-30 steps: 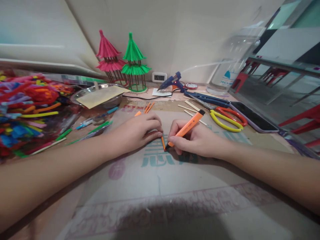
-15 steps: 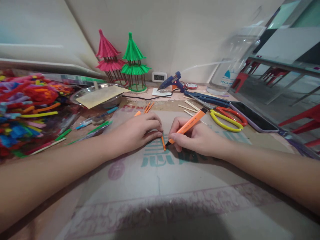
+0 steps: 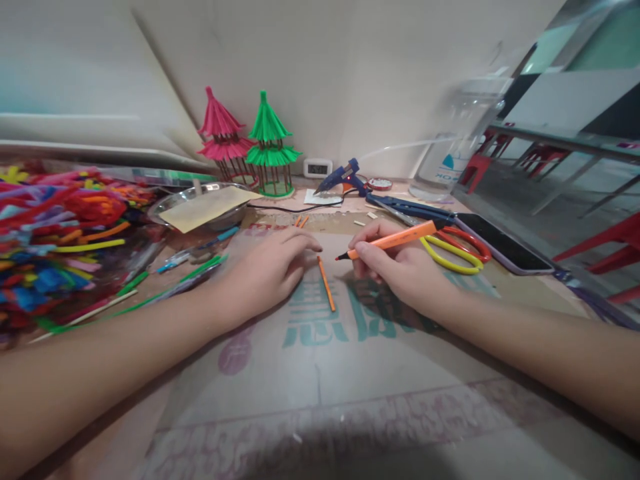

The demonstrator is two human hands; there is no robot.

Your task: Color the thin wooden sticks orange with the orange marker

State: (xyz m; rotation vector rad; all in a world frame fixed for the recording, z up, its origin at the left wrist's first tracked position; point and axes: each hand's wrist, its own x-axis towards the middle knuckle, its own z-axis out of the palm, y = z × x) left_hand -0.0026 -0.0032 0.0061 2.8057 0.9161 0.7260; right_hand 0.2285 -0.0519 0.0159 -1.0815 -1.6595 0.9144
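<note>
Right hand (image 3: 400, 263) grips an orange marker (image 3: 390, 241) over cardboard (image 3: 280, 393); left hand's (image 3: 273, 270) grip seems unclear.

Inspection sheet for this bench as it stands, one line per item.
Surface: printed sheet, small pale scraps on it
Job's things: uncapped orange marker; orange stick lying on the sheet
Clutter: craft-stem heap at left; scissors and phone at right
Grip: right hand holds the marker; left hand palm down, fingertips near the stick's far end, contact unclear
Cables: black cord across the back, near the glue gun
Surroundings: wall behind, red stools at right; other people: nothing seen
</note>
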